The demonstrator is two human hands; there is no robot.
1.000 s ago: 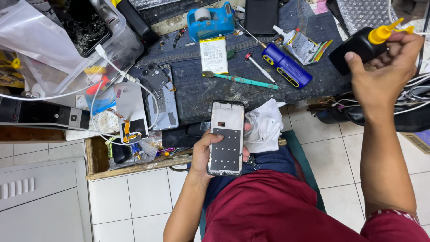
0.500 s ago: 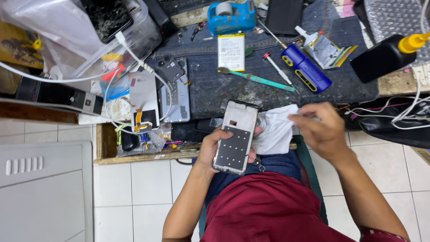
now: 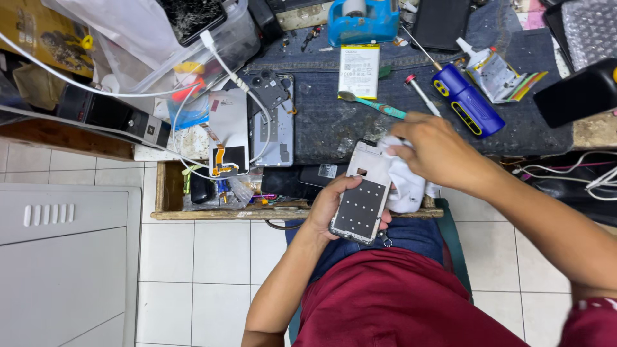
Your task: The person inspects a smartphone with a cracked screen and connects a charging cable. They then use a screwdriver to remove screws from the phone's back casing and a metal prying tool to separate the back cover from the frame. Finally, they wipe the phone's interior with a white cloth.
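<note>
The phone frame [image 3: 363, 196], seen from the head camera, is held over the lap at the near edge of the counter [image 3: 321, 122], its long axis tilted from lower left by the body to upper right toward the tools; it is cradled from beneath in the closed grip of the left hand [image 3: 328, 209], while the right hand [image 3: 434, 151], just above its top end, is closed on a white cloth [image 3: 405, 183] pressed against that end. Compared with half a second earlier, the right hand is found nearer the frame's upper corner, and the cloth is bunched more tightly under it.
</note>
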